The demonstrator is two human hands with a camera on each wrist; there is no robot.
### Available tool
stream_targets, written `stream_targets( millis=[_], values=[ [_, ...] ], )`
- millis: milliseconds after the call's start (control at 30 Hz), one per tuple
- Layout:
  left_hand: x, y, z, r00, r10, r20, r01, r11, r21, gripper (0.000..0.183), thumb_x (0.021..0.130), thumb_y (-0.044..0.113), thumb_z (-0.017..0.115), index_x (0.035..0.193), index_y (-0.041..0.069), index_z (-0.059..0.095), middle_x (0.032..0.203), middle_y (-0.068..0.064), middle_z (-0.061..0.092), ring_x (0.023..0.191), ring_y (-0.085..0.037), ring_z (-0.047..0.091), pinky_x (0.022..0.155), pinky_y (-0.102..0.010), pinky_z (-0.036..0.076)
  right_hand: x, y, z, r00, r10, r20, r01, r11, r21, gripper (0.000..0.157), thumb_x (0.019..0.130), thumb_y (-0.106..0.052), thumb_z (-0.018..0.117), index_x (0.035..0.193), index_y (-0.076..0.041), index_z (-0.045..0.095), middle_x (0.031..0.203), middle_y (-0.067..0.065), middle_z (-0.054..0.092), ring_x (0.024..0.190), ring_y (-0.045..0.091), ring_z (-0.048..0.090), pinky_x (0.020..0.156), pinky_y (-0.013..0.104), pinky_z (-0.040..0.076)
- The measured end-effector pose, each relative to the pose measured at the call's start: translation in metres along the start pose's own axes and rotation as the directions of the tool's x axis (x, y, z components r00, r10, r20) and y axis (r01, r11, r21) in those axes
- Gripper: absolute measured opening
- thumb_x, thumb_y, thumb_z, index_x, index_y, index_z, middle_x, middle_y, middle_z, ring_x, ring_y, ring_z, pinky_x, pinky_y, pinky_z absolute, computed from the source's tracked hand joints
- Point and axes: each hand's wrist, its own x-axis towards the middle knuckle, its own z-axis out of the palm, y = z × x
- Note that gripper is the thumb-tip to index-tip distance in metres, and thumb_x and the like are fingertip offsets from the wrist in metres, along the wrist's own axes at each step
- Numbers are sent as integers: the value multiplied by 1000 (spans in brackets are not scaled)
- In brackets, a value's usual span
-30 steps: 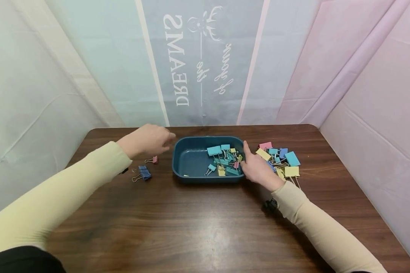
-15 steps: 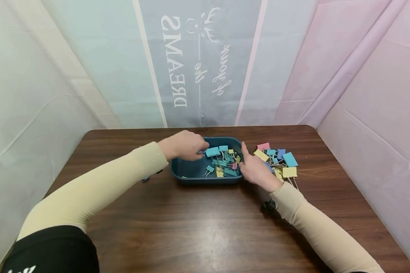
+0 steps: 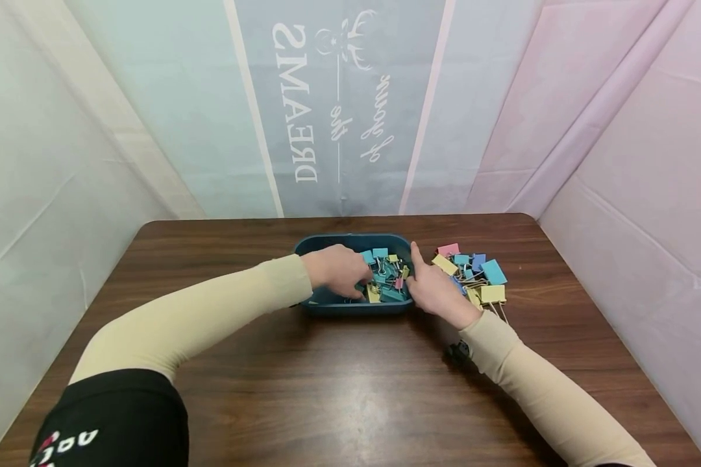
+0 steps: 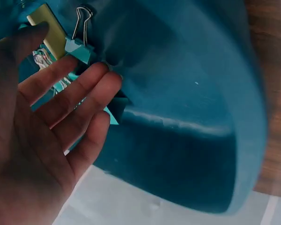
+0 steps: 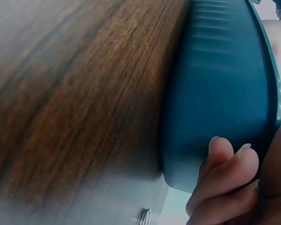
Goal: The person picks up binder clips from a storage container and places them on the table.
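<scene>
Head view: the blue tray (image 3: pixel 356 309) lies lengthwise left-to-right on the desk (image 3: pixel 327 389); the left hand (image 3: pixel 340 270), fingers loosely extended and empty, reaches among its clips (image 3: pixel 393 295); the right hand (image 3: pixel 438 290), fingers bent, grips its right end.

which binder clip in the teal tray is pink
The small pink binder clip near the right end of the tray, beside the right hand; the other clips visible inside are turquoise or yellow.
</scene>
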Motion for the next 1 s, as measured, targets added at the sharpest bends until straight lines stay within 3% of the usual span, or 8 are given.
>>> stream_targets(
  millis=[300, 567, 800, 1000],
  values=[
    [6, 8, 7, 1000, -18, -9, 18, 996, 84, 32, 97, 42, 63, 119, 20, 70, 103, 4, 70, 81, -8, 64, 75, -28, 54, 0, 1, 0, 1000, -10, 3, 10, 1000, 5, 76, 103, -19, 45, 160, -10, -5, 66, 9, 60, 51, 22, 58, 50, 36, 48],
    [4, 8, 7, 999, -41, 11, 40, 997, 66, 30, 98, 37, 63, 121, 19, 69, 98, 3, 68, 75, -10, 60, 71, -29, 53, -1, 0, 0, 1000, -10, -2, 10, 1000, -5, 77, 103, -19, 45, 160, -11, -7, 65, 8, 59, 51, 21, 57, 49, 35, 48],
    [-13, -7, 0, 998, -50, -45, 48, 998, -28, 17, 95, 24, 66, 110, 16, 69, 97, 1, 60, 73, -14, 55, 69, -29, 49, -2, -4, 0, 1000, -1, 6, 1, 1000, -13, 78, 103, -19, 44, 159, -13, -10, 63, 8, 60, 49, 21, 58, 48, 35, 47],
    [-37, -25, -7, 992, -69, -107, 57, 992, -110, 23, 91, 15, 66, 114, 11, 69, 101, -3, 55, 77, -16, 55, 71, -31, 49, -3, -3, -2, 1000, -19, -5, 19, 1000, -12, 78, 103, -17, 43, 159, -11, -10, 62, 8, 59, 48, 21, 56, 48, 35, 46]
  ],
)
